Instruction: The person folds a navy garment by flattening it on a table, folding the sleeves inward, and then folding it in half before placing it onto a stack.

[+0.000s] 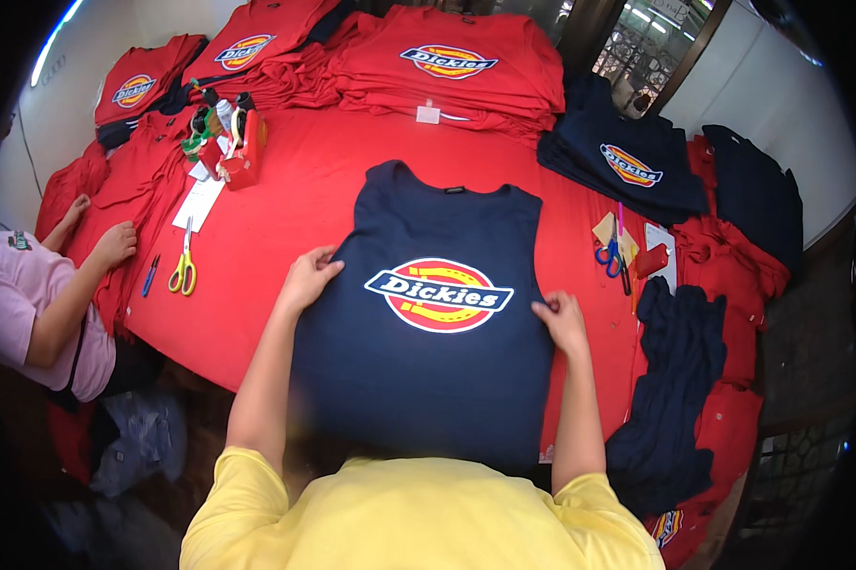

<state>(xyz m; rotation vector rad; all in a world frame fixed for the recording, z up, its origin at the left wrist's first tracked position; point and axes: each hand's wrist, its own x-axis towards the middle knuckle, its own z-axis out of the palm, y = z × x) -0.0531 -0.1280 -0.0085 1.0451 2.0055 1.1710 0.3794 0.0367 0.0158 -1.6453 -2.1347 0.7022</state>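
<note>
A navy sleeveless shirt lies spread out in front of me, its neckline pointing away. An oval red, yellow and white print covers its chest. My left hand is closed at the shirt's left edge, thumb and fingers pinching the fabric. On the opposite edge, level with the print, my right hand pinches the cloth between thumb and bent fingers. The lower part of the shirt runs down to my body, where its hem is hidden.
Red shirt stacks line the table's far side; navy shirts stand at right. Yellow-handled scissors, a red tape dispenser and blue-handled scissors lie around. At left, a co-worker's hand rests near red garments.
</note>
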